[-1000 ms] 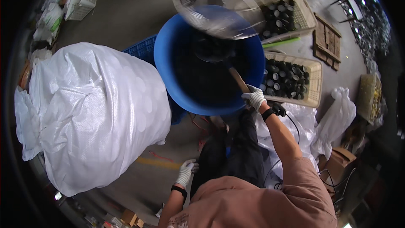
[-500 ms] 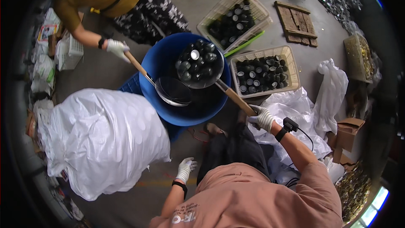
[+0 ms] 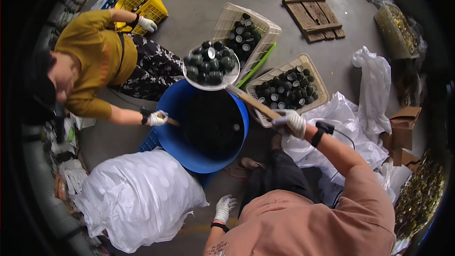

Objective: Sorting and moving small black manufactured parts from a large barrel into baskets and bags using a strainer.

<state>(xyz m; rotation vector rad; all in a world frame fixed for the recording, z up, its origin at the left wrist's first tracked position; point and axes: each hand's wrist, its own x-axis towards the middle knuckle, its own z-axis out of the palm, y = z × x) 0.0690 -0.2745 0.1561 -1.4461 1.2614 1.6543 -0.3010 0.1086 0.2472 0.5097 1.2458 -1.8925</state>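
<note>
My right hand [image 3: 292, 124], in a white glove, is closed round the wooden handle [image 3: 256, 104] of a large round strainer [image 3: 212, 86]. The strainer's bowl is full of dark caps [image 3: 210, 65], one showing a pale inner side, and is held over the far rim of a blue tub [image 3: 201, 160]. Low beside my body hangs my gloved left hand [image 3: 223, 209], its fingers apart and nothing in them. A co-worker's gloved hand [image 3: 158, 118] grips another wooden handle at the tub's left side; its far end is hidden in the dark tub.
Two cream crates [image 3: 323, 98] [image 3: 272, 24] of dark caps stand right of and beyond the tub. A stuffed white sack [image 3: 137, 194] lies front left. White plastic sheeting [image 3: 350, 132] is at my right, a wooden board [image 3: 313, 18] farther back, a yellow crate [image 3: 154, 7] behind the co-worker.
My right hand has carried the loaded strainer away from me and leftward, from above the tub's middle to its far rim. The co-worker's strainer has gone down into the tub.
</note>
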